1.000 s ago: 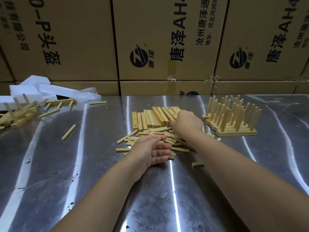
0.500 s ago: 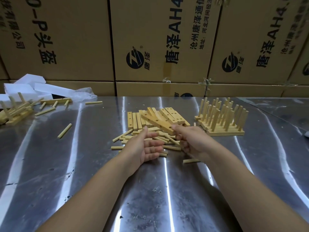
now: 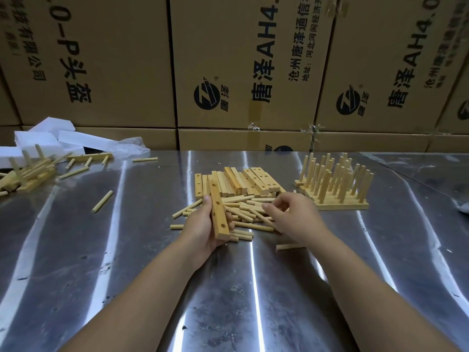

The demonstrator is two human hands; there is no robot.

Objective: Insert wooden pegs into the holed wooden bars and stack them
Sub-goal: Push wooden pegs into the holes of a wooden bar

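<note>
My left hand [image 3: 199, 233] grips a holed wooden bar [image 3: 218, 212], held lengthwise with three holes facing up. My right hand [image 3: 297, 219] hovers over the heap of loose wooden pegs [image 3: 243, 218] with its fingers curled down among them; I cannot tell whether it holds a peg. Behind the heap lies a row of bare holed bars [image 3: 243, 181]. To the right stand the pegged bars [image 3: 335, 185], side by side with their pegs upright.
All of this sits on a steel table [image 3: 127, 250]. At the far left are more pegged bars [image 3: 28, 171], white foam blocks [image 3: 50, 138] and a stray peg [image 3: 102, 201]. Another peg [image 3: 289, 246] lies under my right wrist. Cardboard boxes [image 3: 228, 59] wall the back.
My right hand pulled a bar from the row and passed it to my left hand, which now grips it. My right hand then moved back over the pegs.
</note>
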